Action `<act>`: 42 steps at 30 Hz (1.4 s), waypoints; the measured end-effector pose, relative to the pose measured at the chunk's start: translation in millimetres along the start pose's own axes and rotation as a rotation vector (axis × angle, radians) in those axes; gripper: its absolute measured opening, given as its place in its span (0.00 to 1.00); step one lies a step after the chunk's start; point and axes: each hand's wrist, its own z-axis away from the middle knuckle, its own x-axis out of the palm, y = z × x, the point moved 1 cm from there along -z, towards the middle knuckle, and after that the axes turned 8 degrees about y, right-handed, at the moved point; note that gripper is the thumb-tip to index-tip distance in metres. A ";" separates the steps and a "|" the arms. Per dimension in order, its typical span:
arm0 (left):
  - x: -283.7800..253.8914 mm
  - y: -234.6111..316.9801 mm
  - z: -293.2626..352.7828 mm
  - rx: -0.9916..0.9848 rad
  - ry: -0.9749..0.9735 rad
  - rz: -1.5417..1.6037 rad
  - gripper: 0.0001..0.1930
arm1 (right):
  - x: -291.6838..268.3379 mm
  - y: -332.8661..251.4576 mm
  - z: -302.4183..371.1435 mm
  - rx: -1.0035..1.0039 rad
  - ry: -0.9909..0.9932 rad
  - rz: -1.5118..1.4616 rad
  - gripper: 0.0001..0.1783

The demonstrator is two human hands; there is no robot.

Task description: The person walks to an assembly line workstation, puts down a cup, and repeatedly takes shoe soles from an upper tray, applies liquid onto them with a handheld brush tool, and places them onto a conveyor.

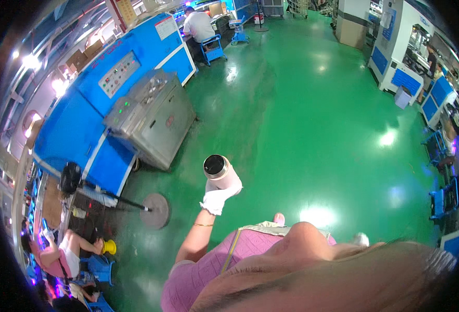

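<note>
A white glove covers my left hand (218,198), which is held out in front of me at the end of a bare forearm with a thin gold-coloured bracelet. Its fingers are wrapped round a pale insulated bottle (227,178). The bottle is tilted, with its round black top facing up toward me and a metallic-looking rim around it. I cannot tell whether that black top is a lid or a dark opening. My right hand does not show.
A blue machine (83,119) with a grey metal cabinet (159,122) stands at left. Nearby is a pedestal fan with a round base (155,210). Seated people are at lower left and far back (199,26). Green floor (302,119) stretches ahead; white-and-blue machines (396,62) line the right.
</note>
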 end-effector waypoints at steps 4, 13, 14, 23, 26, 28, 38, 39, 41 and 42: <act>26.9 -67.0 -172.9 0.158 0.111 -0.122 0.33 | -185.1 -212.1 -188.4 -0.481 0.477 -0.179 0.22; 152.2 -64.7 -527.9 0.158 0.109 -0.111 0.37 | -408.7 -531.6 -461.1 -1.150 0.303 -0.516 0.36; 165.9 -73.2 -571.4 0.124 0.078 -0.155 0.38 | -416.8 -542.3 -496.6 -1.103 0.208 -0.665 0.40; 314.2 -71.7 -924.8 0.149 -0.112 -0.047 0.35 | -558.6 -658.6 -806.6 -1.035 0.151 -0.878 0.52; 357.5 -79.0 -1043.3 0.184 -0.189 0.316 0.29 | -613.9 -704.2 -904.3 -1.109 0.212 -0.711 0.46; 377.0 -85.4 -1120.7 0.142 -0.169 0.385 0.31 | -644.2 -735.4 -979.5 -1.078 0.272 -0.748 0.44; 447.7 -112.5 -1469.9 0.236 -0.133 0.087 0.43 | -750.6 -872.8 -1293.6 -1.064 0.454 -0.947 0.31; 461.9 -104.0 -1498.9 0.240 -0.124 0.110 0.43 | -766.8 -878.2 -1320.8 -1.071 0.454 -0.921 0.31; 488.7 -84.3 -1548.7 0.168 -0.153 0.159 0.44 | -793.5 -887.7 -1374.2 -0.985 0.539 -0.638 0.31; 497.3 -88.7 -1586.9 0.168 -0.127 0.146 0.43 | -805.9 -900.7 -1410.7 -0.947 0.571 -0.556 0.33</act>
